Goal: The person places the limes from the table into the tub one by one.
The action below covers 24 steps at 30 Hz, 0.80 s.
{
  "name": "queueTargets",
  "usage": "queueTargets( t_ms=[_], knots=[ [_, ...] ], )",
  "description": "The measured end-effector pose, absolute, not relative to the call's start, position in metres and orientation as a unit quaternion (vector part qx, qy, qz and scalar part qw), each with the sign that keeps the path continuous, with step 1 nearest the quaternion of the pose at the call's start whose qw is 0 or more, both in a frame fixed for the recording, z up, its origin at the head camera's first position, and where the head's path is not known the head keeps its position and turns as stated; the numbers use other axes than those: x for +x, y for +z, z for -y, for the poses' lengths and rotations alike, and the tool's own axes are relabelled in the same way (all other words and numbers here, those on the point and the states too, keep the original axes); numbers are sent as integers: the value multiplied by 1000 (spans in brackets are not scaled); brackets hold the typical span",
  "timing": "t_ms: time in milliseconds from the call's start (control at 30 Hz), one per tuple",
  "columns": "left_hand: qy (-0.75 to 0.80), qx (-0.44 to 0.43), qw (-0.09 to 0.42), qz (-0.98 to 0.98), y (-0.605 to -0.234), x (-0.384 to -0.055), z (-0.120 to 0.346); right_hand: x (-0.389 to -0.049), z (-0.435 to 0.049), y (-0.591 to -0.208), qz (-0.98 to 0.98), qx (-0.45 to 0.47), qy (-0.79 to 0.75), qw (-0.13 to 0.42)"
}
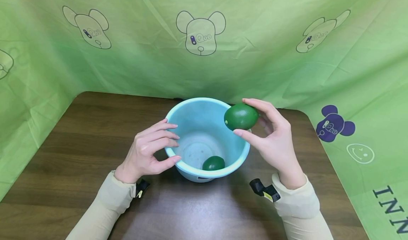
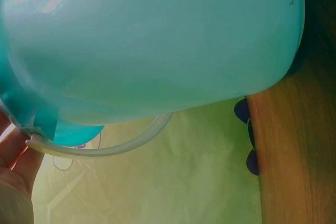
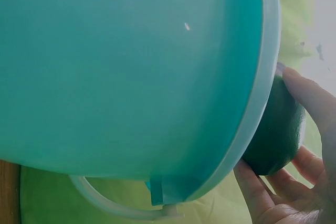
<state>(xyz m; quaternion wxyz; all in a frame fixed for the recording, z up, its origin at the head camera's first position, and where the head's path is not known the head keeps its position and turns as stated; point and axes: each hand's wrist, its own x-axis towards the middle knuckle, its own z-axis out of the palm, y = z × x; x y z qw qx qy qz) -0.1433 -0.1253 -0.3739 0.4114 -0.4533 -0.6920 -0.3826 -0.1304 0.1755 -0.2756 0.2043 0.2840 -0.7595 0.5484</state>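
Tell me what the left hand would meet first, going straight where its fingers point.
Likely the light blue bucket's opposite inner wall; depth is unclear, so perhaps the avocado-like green fruit in the right hand.

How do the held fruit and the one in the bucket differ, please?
The right hand grips the held fruit; the lower fruit lies untouched inside the bucket. In the head view, the held fruit looks larger than the lower fruit. Both are glossy dark green.

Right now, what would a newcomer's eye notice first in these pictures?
The light-blue bucket would probably catch the eye first, standing on the brown table with one green fruit inside. Next, perhaps, the second green fruit, held by the right hand at the bucket's right side.
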Motion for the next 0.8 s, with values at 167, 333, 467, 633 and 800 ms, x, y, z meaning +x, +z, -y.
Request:
queueTargets(
  t_ms=[167, 333, 467, 633, 800],
  knots=[
    [-383, -453, 411, 692, -374, -143, 125, -129, -173, -275, 758, 292, 547, 202],
    [-383, -455, 411, 691, -373, -143, 125, -127, -171, -276, 758, 296, 546, 199],
    [-383, -455, 412, 691, -373, -143, 125, -126, -169, -276, 757, 299, 548, 194],
    [-383, -454, 413, 690, -373, -143, 125, -125, -167, -276, 755, 301, 550, 190],
    [-385, -454, 412, 690, -373, -143, 124, -125, -166, -276, 754, 303, 551, 188]
  ],
)
